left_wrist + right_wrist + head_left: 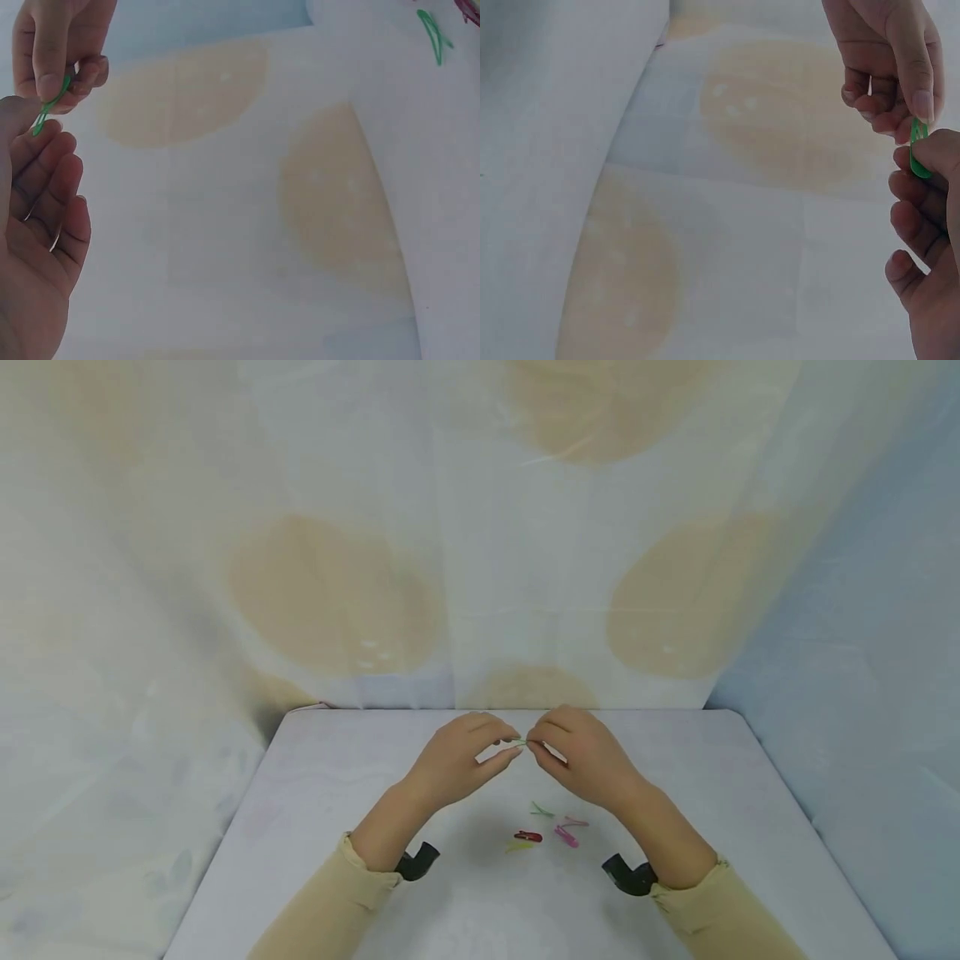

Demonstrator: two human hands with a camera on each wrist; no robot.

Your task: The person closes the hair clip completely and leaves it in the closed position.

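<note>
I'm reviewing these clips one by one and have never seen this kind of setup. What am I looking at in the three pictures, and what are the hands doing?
There is no machine here: a person works with two bare hands and wears three cameras. The wide picture comes from a camera on the head, looking forward and down. The other two come from cameras strapped to each wrist, the black mounts by the sleeves, so each shows its own hand close up with the other hand opposite.

The left hand and the right hand meet above a white table, and both pinch one small green clip between their fingertips, one at each end.

On the table, nearer the person, lie a few more small clips: a loose green clip, a red clip, a pink clip and a yellowish clip. A pale spotted cloth hangs behind.
</note>
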